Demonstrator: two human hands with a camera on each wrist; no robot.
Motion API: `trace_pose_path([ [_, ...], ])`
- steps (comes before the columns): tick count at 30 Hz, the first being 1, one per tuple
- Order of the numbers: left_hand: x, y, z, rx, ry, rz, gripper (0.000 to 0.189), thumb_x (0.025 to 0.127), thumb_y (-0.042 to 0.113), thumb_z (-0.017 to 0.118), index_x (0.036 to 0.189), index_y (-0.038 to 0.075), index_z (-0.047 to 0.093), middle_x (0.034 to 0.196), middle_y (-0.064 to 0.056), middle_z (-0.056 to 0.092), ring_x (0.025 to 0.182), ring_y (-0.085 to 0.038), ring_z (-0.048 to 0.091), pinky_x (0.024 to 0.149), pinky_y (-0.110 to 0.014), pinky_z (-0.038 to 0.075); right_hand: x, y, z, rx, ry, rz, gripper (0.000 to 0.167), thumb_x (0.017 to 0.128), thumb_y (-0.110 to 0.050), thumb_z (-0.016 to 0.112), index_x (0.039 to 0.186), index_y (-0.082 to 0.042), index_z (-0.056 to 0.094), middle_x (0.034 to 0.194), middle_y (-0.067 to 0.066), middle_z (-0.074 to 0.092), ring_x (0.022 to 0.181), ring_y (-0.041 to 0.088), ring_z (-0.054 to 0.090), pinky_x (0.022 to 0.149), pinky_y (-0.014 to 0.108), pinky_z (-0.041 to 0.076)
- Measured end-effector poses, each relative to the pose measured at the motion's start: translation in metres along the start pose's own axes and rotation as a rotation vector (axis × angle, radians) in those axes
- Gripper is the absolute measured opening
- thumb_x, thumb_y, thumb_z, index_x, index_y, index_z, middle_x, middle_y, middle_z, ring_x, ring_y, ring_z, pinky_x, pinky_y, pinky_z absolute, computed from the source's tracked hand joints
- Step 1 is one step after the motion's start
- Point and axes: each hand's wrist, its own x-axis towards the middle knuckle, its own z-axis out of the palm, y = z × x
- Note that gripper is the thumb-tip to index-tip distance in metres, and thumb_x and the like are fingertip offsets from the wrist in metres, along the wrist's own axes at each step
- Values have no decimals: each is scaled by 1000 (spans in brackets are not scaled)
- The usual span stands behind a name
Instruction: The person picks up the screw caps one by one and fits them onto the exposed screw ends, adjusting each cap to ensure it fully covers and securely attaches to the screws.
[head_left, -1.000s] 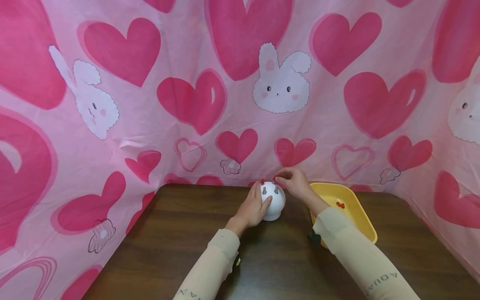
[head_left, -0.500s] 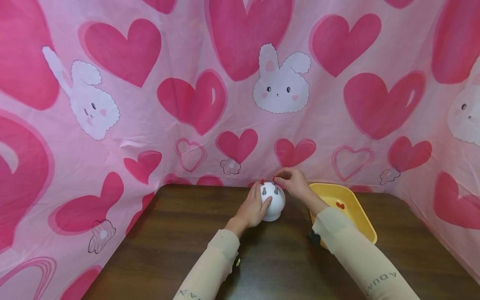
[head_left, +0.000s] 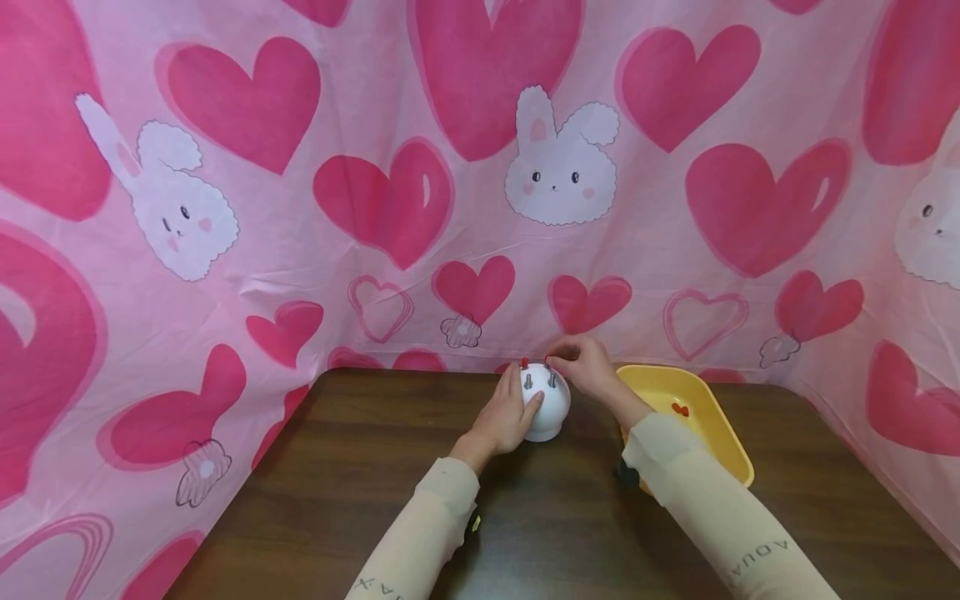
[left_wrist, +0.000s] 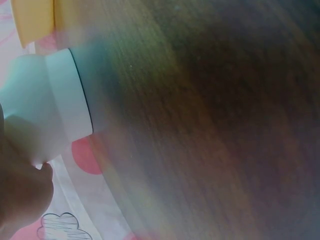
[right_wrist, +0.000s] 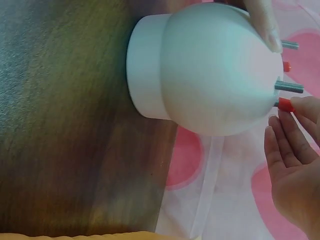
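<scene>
A white, rounded body with a short cylindrical base (right_wrist: 215, 70) stands on the table, metal threaded studs (right_wrist: 289, 87) projecting from its top. My left hand (head_left: 501, 418) grips its left side, the thumb across the front. At the far right stud, my right hand (head_left: 588, 367) pinches a small red cap (right_wrist: 285, 104) between thumb and fingertip. The cap sits over the stud's end, with a little metal showing below it. A second red cap (head_left: 525, 362) tops the far left stud. Two nearer studs are bare. Part of the left hand (left_wrist: 25, 195) shows in the left wrist view.
A yellow tray (head_left: 723, 437) lies to the right, partly behind the right forearm, with small red pieces (head_left: 680, 410) in it. Pink heart-and-rabbit cloth (head_left: 480, 242) hangs behind the brown wooden table (head_left: 360, 467).
My right fingertips have shifted slightly at the red cap, and less metal shows beneath it. The left hand keeps its hold on the white body, which stays in place.
</scene>
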Motion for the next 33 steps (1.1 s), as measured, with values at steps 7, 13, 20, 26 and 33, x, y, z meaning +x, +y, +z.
trace_pose_path([
  [7, 2, 0, -2, 2, -14, 1, 83, 108, 54, 34, 162, -2, 5, 169, -20, 12, 156, -31, 19, 122, -44, 27, 1, 3, 0, -4, -17, 5, 16, 94, -10, 73, 107, -2, 78, 101, 12, 76, 94, 29, 71, 89, 47, 59],
  [13, 4, 0, -6, -7, -29, -2, 84, 107, 55, 33, 162, 0, 3, 170, -19, 9, 156, -31, 17, 122, -44, 27, 3, -1, -3, 13, -33, 13, 18, 95, -10, 72, 110, -1, 77, 104, 14, 75, 96, 31, 70, 90, 48, 59],
  [20, 5, 0, -8, -9, -41, -14, 84, 107, 56, 33, 163, 1, 2, 170, -18, 8, 157, -30, 16, 122, -44, 27, 1, -3, -3, 1, -57, 36, 21, 95, -6, 71, 115, 0, 75, 108, 15, 75, 99, 32, 70, 92, 47, 58],
  [26, 4, -1, -5, -19, -40, -17, 84, 107, 56, 35, 163, 0, 4, 170, -18, 10, 156, -31, 17, 122, -45, 27, -2, -2, -3, -15, -75, 53, 23, 95, -4, 69, 117, 0, 74, 111, 16, 74, 102, 33, 69, 93, 48, 58],
  [33, 4, -3, -5, -29, -35, -4, 84, 107, 55, 36, 162, -1, 5, 169, -19, 11, 156, -32, 18, 122, -45, 27, -3, 1, -7, -44, -92, 22, 21, 94, -5, 70, 114, -2, 74, 110, 15, 73, 99, 32, 68, 89, 47, 59],
])
